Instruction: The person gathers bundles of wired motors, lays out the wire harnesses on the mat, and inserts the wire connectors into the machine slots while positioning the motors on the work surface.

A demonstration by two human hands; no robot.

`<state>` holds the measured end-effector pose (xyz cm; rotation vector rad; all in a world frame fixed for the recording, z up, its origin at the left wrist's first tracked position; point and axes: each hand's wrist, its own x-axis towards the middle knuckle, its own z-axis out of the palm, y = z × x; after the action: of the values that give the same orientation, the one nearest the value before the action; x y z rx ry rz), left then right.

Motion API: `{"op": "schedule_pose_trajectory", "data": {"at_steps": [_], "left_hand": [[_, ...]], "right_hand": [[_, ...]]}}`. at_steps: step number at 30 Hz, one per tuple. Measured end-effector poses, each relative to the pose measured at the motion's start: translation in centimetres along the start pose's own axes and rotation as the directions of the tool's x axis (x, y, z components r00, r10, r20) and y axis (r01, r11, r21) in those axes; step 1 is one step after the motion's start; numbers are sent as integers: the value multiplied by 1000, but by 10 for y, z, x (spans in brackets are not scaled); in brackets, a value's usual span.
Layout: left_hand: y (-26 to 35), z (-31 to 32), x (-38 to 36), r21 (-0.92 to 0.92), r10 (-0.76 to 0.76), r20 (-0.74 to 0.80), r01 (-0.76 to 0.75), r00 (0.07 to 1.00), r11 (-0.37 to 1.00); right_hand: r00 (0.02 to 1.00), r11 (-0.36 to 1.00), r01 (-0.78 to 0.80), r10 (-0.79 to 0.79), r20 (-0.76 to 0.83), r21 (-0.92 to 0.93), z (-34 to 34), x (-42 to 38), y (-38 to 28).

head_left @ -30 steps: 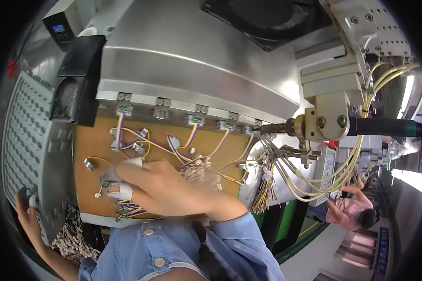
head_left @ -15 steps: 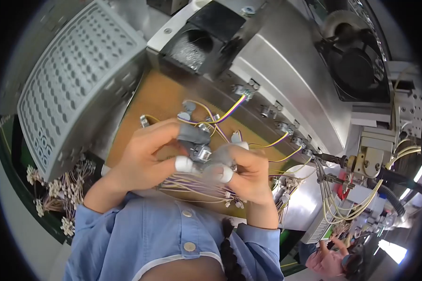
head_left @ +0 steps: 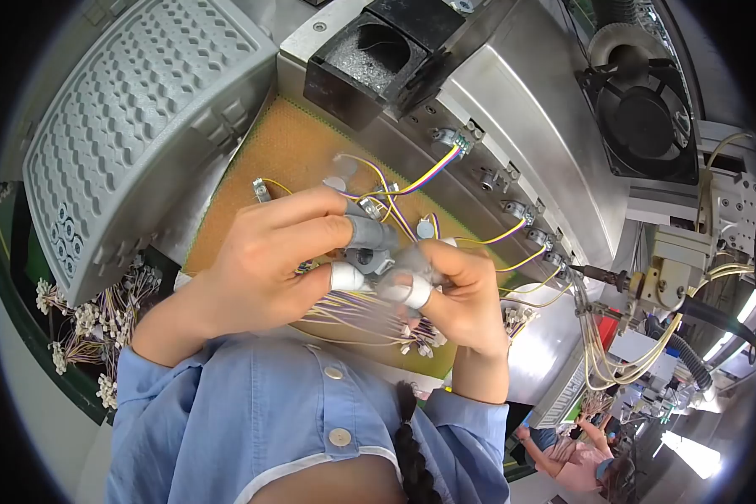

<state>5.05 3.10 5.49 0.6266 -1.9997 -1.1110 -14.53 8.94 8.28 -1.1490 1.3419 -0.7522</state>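
Over the orange-brown mat (head_left: 252, 151), my left hand (head_left: 286, 252) pinches a small silvery metal part (head_left: 366, 257) between thumb and fingers, which wear grey and white finger covers. My right hand (head_left: 458, 298) is closed right beside it, thumb and forefinger pressed together; motion blurs its tips, and what they grip cannot be made out. Just beyond the fingers lie small metal parts (head_left: 370, 207) with yellow, purple and white wires (head_left: 424, 181). A bundle of wires with white connectors (head_left: 420, 338) passes beneath my hands.
A grey perforated tray (head_left: 143, 109) stands at the left, above bunched connector wires (head_left: 92, 328). Wired metal parts (head_left: 454, 143) sit along the steel machine edge. At the right are a soldering-iron-like tool (head_left: 596, 274) and a black fan (head_left: 643, 122). Another person (head_left: 575, 462) works at lower right.
The view has shifted slightly. My left hand has turned so its back shows more, with its fingers wrapped over the metal part. My right hand stays closed against it, still blurred.
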Motion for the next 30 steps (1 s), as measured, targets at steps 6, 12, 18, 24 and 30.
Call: {"op": "schedule_pose_trajectory", "data": {"at_steps": [6, 12, 18, 24, 30], "left_hand": [[-5, 2, -2, -40, 46, 11, -45, 999, 998], [3, 10, -1, 14, 112, -112, -112, 987, 994], [4, 9, 8, 243, 386, -76, -358, 919, 901], [-16, 6, 34, 14, 233, 151, -238, 961, 971], [-37, 10, -8, 116, -108, 126, 93, 986, 989]], "right_hand": [[968, 972, 223, -213, 132, -72, -10, 0, 0], [982, 989, 146, -141, 123, -36, -19, -1, -8], [980, 984, 0, -36, 198, 177, -23, 3, 9], [967, 959, 24, -94, 237, 281, -24, 13, 31], [998, 961, 59, -55, -22, 269, -12, 13, 32]]}}
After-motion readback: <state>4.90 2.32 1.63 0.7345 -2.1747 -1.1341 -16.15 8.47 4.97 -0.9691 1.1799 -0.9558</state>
